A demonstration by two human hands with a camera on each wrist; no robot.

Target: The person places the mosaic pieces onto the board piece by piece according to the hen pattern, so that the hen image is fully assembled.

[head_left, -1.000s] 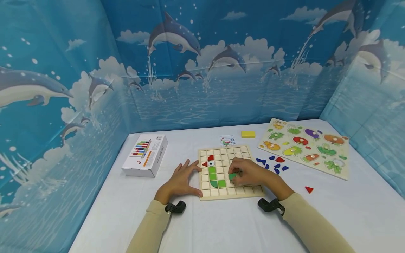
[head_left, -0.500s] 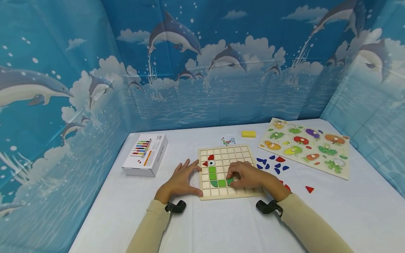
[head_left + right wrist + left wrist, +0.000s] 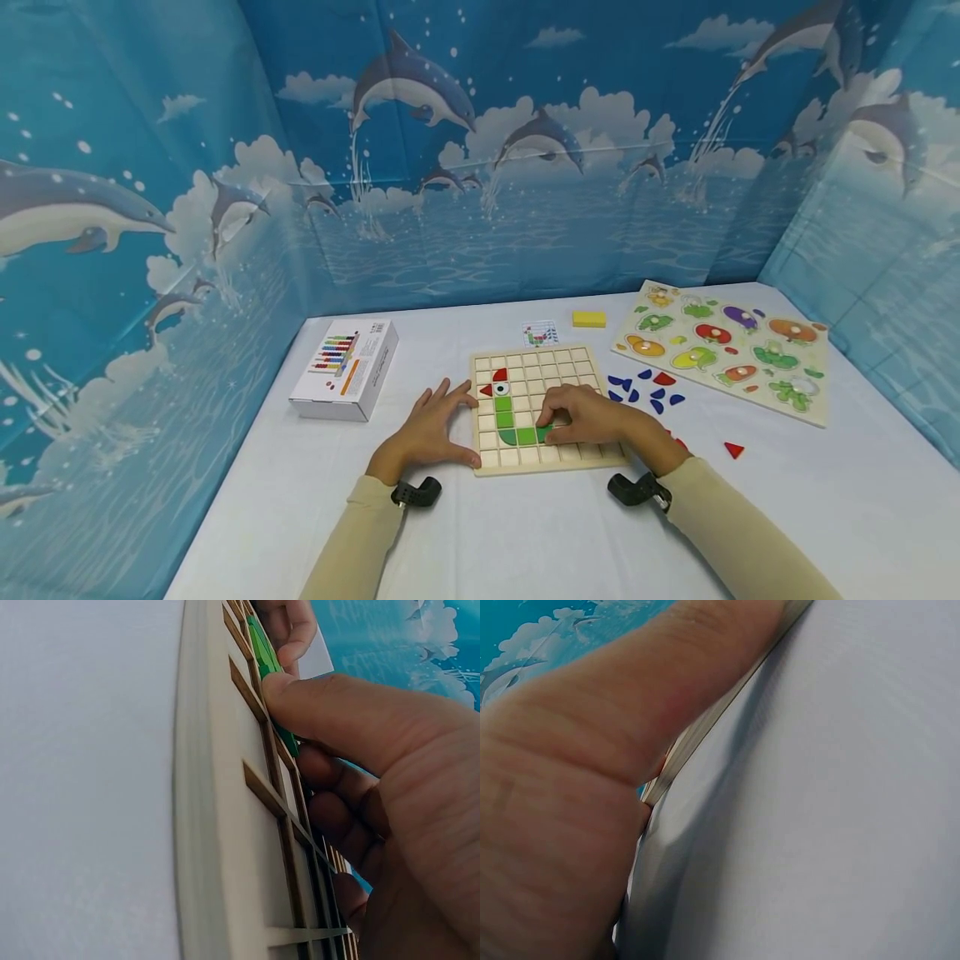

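Observation:
A wooden grid board [image 3: 525,472] lies in front of me on the white cloth. My left hand [image 3: 427,427] frames its left side with spread fingers, thumb by the near corner; in the left wrist view the thumb [image 3: 697,660] lies along the board's edge. With thumb and fingertips my right hand [image 3: 588,415] pinches a dark green piece [image 3: 543,433] low on the grid. This piece sits right of a green square [image 3: 527,435] and a rounded green piece [image 3: 507,436]. Green squares [image 3: 503,411], an eye tile [image 3: 501,388] and red pieces [image 3: 500,374] rise above them.
Several blue pieces [image 3: 645,392] and a red piece [image 3: 663,379] lie right of the board, a red triangle [image 3: 733,450] nearer. Behind are a pattern card [image 3: 540,333], yellow block [image 3: 588,319] and vegetable puzzle [image 3: 720,354]. A white box [image 3: 345,367] stands left.
My right hand has moved slightly left and set the dark green piece down beside the green square, still pinching it. Red pieces near the right wrist have come into view. My left hand stays put.

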